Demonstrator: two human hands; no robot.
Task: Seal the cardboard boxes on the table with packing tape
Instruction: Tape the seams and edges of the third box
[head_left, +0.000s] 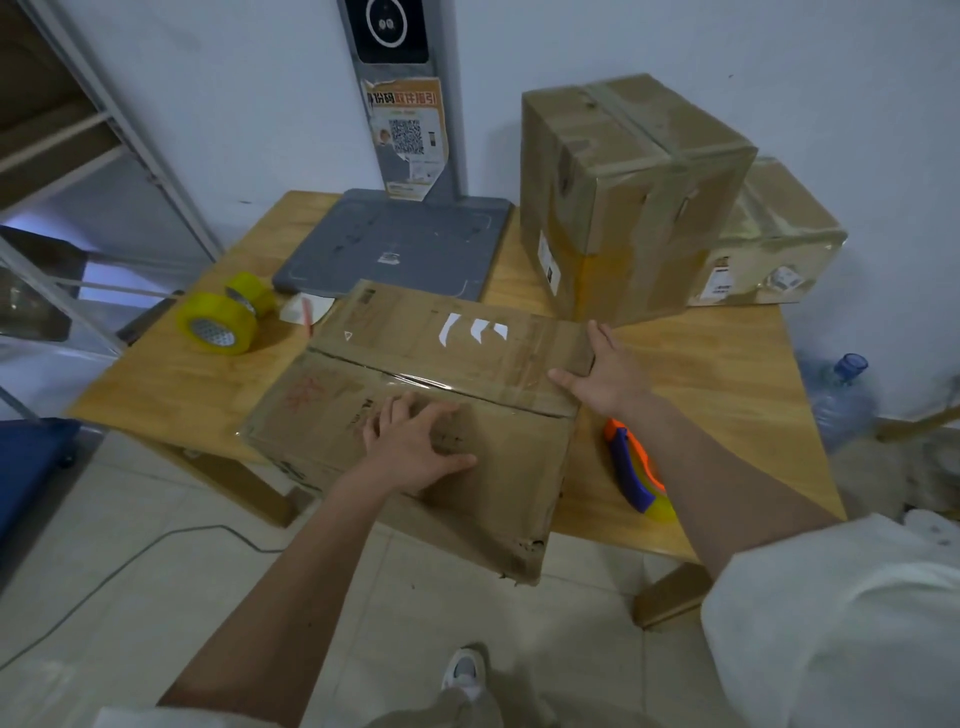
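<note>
box: flat cardboard box (441, 405) at near edge of surface (717, 364), front corner overhanging the floor
seam: long axis runs left to right across box top, clear tape strip (447, 387) already over it, between the two hands
left hand: left hand (415, 447) on near flap, fingers spread and bent, pressing down, just below seam
right hand: right hand (605, 376) at right end of seam, fingers straight, thumb out, flat against box edge
tape gun: orange-blue dispenser (636, 467) on surface just right of box, nearest right hand
spare rolls: yellow tape rolls (223, 319) far left, well apart
likely next: smooth tape along seam, right hand closer to loose end
sealed boxes: two taped boxes (628, 192) at back right
</note>
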